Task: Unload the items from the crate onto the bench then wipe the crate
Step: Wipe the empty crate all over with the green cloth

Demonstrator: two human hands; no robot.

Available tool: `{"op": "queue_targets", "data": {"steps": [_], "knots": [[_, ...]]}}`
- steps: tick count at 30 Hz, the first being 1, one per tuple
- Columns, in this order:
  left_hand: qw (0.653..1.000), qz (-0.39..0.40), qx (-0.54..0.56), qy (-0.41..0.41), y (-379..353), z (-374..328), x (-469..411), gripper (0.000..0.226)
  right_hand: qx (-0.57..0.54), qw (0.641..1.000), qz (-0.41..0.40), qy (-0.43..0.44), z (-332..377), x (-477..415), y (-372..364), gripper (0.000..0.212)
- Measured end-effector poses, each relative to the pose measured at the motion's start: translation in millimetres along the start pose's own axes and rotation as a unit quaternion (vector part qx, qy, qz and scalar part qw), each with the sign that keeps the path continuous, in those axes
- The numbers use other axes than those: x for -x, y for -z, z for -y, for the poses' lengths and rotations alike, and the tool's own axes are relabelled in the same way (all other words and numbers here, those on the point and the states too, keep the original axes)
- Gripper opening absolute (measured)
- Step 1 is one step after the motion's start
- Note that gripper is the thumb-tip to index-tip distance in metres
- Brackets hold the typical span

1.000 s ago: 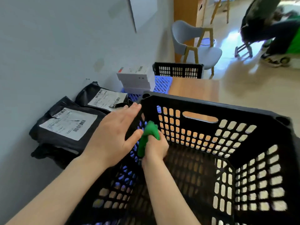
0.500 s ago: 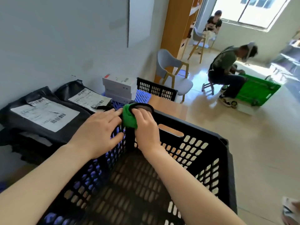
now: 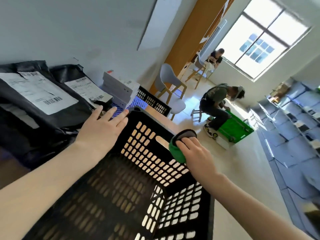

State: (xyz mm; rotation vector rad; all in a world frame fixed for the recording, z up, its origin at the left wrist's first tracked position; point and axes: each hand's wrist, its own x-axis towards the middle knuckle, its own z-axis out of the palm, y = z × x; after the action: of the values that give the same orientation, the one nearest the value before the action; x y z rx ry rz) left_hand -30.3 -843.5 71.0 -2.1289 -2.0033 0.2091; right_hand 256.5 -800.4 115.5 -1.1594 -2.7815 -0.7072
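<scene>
- Bench [image 3: 161,115] along the grey wall: we are logging black mailers [image 3: 34,94] and white boxes [image 3: 121,87], lying just beside the crate.
- Crate [image 3: 147,144]: sitting before us, nothing showing inside.
- Left hand [image 3: 102,129]: lying flat, fingers straight, on the crate's left rim.
- Right hand [image 3: 194,151]: gripping a green cloth [image 3: 176,151] and pressing it on the far rim.
- Risk: we are judging that a hard wipe could shove the crate toward the bench edge, the flat hand bracing, not gripping.

Black perforated plastic crate [image 3: 147,153], soft green cloth [image 3: 176,151], glossy black plastic mailers [image 3: 26,108]
</scene>
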Motion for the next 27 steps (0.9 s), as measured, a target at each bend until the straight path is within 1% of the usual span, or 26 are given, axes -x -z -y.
{"op": "queue_targets", "data": {"steps": [4,6,9,11,14,17,20,22,25,27], "knots": [[1.000,-0.002,-0.005,0.001,0,0,2,0.076,0.059,0.993,0.064,0.085,-20,18,9,0.042],[1.000,-0.006,-0.006,0.004,-2,-1,1,0.078,0.067,0.989,0.071,0.107,-17,6,7,0.038],[1.000,-0.013,-0.012,0.003,-5,-3,1,0.077,0.082,0.982,0.047,0.163,-3,-26,-1,0.030],[1.000,-0.019,-0.023,-0.001,-7,-4,2,0.077,0.090,0.976,0.020,0.199,10,-54,-6,0.030],[0.999,-0.032,-0.026,-0.005,-9,-5,1,0.073,0.096,0.970,-0.013,0.225,33,-97,-13,0.029],[0.998,-0.058,-0.019,-0.015,-11,-4,1,0.068,0.121,0.963,-0.005,0.242,43,-118,-16,0.033],[0.998,-0.057,-0.011,-0.030,-11,-4,0,0.064,0.129,0.958,0.001,0.258,30,-109,-11,0.033],[0.998,-0.048,-0.014,-0.036,-11,-3,0,0.061,0.121,0.954,0.019,0.273,11,-87,-5,0.030],[0.998,-0.036,-0.019,-0.042,-12,-3,-1,0.059,0.118,0.943,0.084,0.301,-30,-36,6,0.016],[0.998,-0.030,-0.027,-0.044,-12,-3,-2,0.059,0.119,0.932,0.138,0.315,-53,-6,16,0.014]]}}
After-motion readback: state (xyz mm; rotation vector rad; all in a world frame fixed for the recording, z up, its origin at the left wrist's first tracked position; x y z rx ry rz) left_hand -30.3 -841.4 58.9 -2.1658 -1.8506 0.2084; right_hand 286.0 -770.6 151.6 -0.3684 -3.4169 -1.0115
